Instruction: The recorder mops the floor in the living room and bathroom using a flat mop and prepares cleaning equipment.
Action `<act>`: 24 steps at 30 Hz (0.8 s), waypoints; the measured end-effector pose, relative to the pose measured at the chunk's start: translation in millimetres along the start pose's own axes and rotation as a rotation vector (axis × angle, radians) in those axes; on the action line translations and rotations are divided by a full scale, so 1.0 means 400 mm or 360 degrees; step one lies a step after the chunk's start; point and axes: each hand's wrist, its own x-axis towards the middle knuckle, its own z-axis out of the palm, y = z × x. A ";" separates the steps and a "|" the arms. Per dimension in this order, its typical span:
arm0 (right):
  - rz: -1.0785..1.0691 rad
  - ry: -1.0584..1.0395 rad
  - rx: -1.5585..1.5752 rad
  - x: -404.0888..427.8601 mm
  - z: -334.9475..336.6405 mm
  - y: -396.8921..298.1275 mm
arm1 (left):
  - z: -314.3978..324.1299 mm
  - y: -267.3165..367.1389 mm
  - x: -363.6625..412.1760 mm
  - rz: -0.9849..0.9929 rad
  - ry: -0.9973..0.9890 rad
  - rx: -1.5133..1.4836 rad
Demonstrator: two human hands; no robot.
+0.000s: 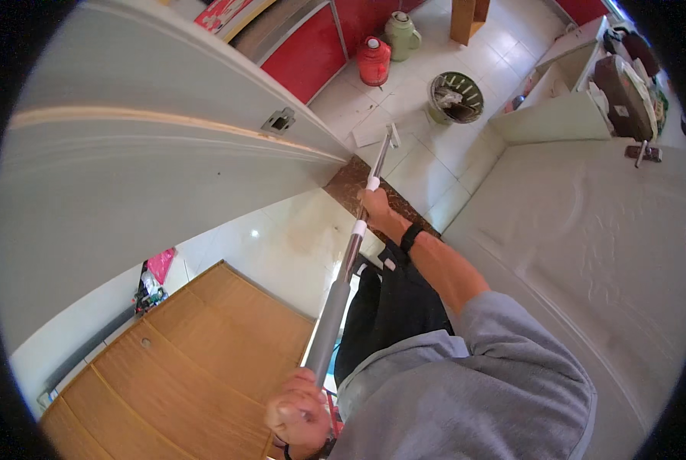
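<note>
A long metal pole with a grey grip (328, 328) and white collars runs from the lower middle up to a small white flat-mop-like head (393, 136) on the tiled floor. The exact kind of head is hard to tell. My left hand (298, 405) is closed around the pole's near end, below the grey sleeve. Further along the shaft, between the white collars, my right hand (374, 205) grips the pole, with a black band on that wrist. A pale flat piece (369, 135) lies by the head.
A pale door (176, 155) rises at left and a pale panel (578, 213) at right, with a dark marbled threshold (351, 179) between. Beyond stand a green waste basket (456, 98), red jug (373, 62), green jug (402, 37) and open cabinet (555, 118). A wooden panel (205, 345) is lower left.
</note>
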 end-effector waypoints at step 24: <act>0.0161 0.0123 -0.0106 -0.058 -0.077 0.162 | -0.141 -0.033 -0.082 -0.0297 0.0525 -0.0370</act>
